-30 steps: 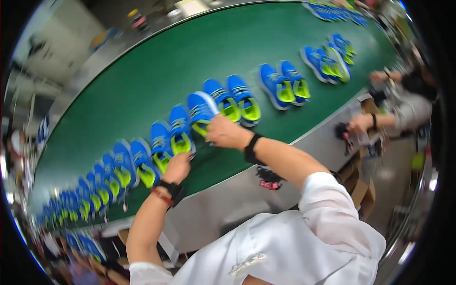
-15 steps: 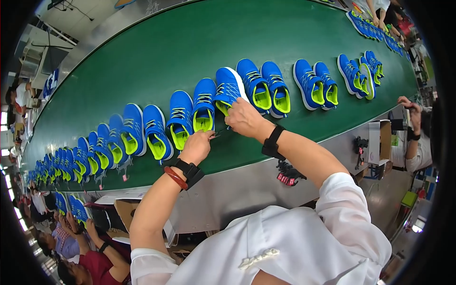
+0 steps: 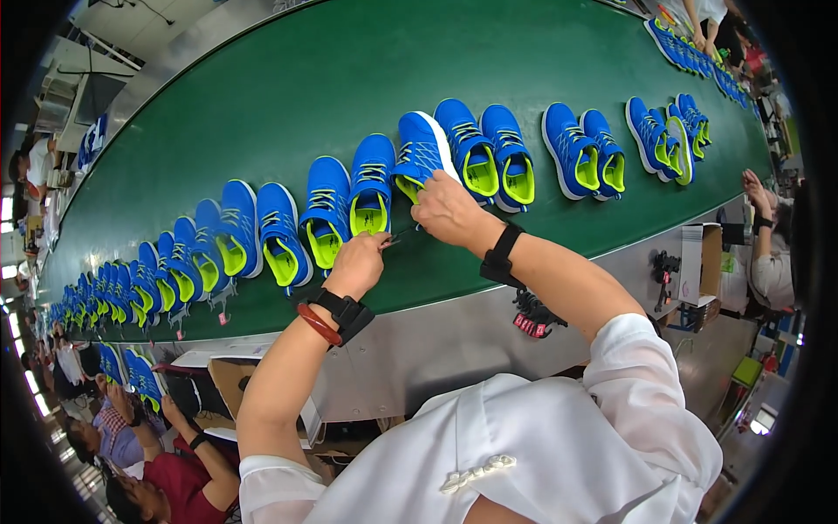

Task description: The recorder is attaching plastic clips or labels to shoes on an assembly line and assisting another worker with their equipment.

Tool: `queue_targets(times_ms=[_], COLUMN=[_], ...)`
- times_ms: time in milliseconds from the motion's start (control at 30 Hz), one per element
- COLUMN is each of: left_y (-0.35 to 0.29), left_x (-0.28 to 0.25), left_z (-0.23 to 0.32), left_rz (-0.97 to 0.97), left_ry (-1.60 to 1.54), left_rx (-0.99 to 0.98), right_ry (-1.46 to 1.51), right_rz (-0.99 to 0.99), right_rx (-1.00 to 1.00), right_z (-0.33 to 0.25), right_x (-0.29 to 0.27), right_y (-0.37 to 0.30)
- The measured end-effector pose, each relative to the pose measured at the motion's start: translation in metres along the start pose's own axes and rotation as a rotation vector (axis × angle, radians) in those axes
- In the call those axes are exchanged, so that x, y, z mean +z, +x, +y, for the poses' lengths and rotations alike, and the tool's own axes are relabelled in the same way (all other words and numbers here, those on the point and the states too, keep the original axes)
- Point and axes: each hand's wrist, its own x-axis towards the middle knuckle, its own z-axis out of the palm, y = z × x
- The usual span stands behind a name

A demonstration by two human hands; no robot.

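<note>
A blue sneaker (image 3: 420, 150) with lime lining leans on its side, its white sole edge turned to the right. My right hand (image 3: 448, 210) is closed on its heel end. My left hand (image 3: 356, 264) is closed around a small thin metal tool (image 3: 390, 241), whose tip points toward the right hand; the fingers hide most of it. Just beyond the left hand stands another blue sneaker (image 3: 372, 179), upright with its toe pointing away. A further pair's nearer sneaker (image 3: 472, 157) stands right of the tilted one.
The green conveyor belt (image 3: 288, 113) carries a long row of matching sneakers (image 3: 183, 262) to the left and more pairs (image 3: 572, 153) to the right. Black hangers with red tags (image 3: 532, 316) hang at the metal edge. Co-workers' hands (image 3: 179, 419) hold shoes at lower left.
The row of shoes left of my hands sits slightly farther up and left in view. My right hand has shifted slightly up, still on the tilted sneaker; the left keeps its hold.
</note>
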Motion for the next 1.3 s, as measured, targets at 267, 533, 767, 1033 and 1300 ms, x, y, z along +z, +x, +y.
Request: queue_targets(times_ms=[267, 533, 767, 1033, 1300], left_y=[-0.006, -0.013, 0.034, 0.098, 0.066], left_x=[0.007, -0.021, 0.012, 0.043, 0.052], left_z=[-0.011, 0.019, 0.084, 0.081, 0.074], left_rz=[0.151, 0.105, 0.160, 0.073, 0.254], left_ry=[-0.472, 0.146, 0.165, 0.232, 0.255], left_rx=[0.163, 0.252, 0.434, 0.446, 0.375], right_ry=[0.276, 0.481, 0.368, 0.355, 0.506], right_rz=[0.117, 0.422, -0.001, -0.035, 0.034], right_rx=[0.138, 0.337, 0.580, 0.622, 0.615], right_z=[0.015, -0.007, -0.022, -0.044, -0.052], right_x=[0.010, 0.008, -0.029, -0.008, -0.020], right_y=[-0.012, -0.088, -0.258, -0.320, -0.311])
